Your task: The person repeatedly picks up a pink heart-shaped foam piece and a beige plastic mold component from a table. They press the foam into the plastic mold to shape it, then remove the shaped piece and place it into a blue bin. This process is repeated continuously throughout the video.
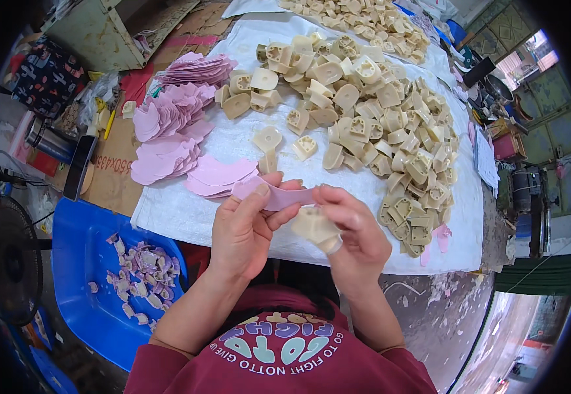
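Observation:
A curved pink cover piece (288,199) is stretched between my two hands, above the near edge of the white-covered table. My left hand (241,231) pinches its left end between thumb and fingers. The fingertips of my right hand (359,244) grip the other end. Against the right palm sits a beige plastic shoe heel (316,226), slightly blurred, below the pink strip. Just beyond my left hand lies a stack of pink pieces (219,174). A few loose heels, one of them a rounded heel (268,138), lie beyond my hands.
A large heap of beige heels (390,131) covers the table's right side. More pink stacks (167,118) rest at the left, beside a phone (80,167). A blue basin (75,262) below left holds several purple-and-beige pieces. A black fan (8,249) stands at far left.

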Demonstrator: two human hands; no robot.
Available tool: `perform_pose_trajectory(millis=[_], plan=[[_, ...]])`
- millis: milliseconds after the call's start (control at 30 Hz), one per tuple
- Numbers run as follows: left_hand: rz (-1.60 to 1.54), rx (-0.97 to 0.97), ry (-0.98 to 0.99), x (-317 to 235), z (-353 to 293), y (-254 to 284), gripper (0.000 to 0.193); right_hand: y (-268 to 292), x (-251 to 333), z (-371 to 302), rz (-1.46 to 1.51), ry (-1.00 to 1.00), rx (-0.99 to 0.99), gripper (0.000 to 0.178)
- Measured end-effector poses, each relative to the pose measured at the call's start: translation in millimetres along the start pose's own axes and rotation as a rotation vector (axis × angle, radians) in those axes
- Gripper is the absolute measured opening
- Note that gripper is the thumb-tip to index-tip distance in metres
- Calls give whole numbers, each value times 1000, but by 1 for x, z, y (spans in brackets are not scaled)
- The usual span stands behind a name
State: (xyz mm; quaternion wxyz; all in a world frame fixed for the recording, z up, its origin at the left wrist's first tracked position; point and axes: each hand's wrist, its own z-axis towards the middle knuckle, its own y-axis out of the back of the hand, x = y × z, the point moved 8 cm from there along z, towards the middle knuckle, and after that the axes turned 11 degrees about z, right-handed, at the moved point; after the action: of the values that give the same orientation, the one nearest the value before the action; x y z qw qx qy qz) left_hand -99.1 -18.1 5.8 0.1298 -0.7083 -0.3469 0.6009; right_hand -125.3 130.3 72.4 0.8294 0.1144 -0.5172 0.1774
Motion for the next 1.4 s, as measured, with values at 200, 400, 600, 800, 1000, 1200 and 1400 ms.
perform_pose_trajectory(millis=[200, 400, 600, 800, 1000, 1200, 1400], plan=[[35, 139, -32, -2, -14, -25, 43, -9, 21, -2, -248, 329, 61, 32], [81, 164, -51, -5, -18, -26, 46, -9, 26, -1, -274, 343, 73, 33], [81, 153, -45, -7, -20, -28, 41, -9, 30, 1, -305, 351, 85, 34], [196, 142, -84, -10, -14, -26, 32, -12, 37, 11, -579, 405, 109, 33], [449, 50, -166, -21, -11, -9, 21, -18, 33, 18, -701, 350, 202, 35], [355, 78, 91, -4, -12, -5, 26, -22, 31, 19, -749, 246, 278, 31], [507, 97, 131, 10, -12, 1, 29, -26, 20, 15, -828, 251, 317, 20]])
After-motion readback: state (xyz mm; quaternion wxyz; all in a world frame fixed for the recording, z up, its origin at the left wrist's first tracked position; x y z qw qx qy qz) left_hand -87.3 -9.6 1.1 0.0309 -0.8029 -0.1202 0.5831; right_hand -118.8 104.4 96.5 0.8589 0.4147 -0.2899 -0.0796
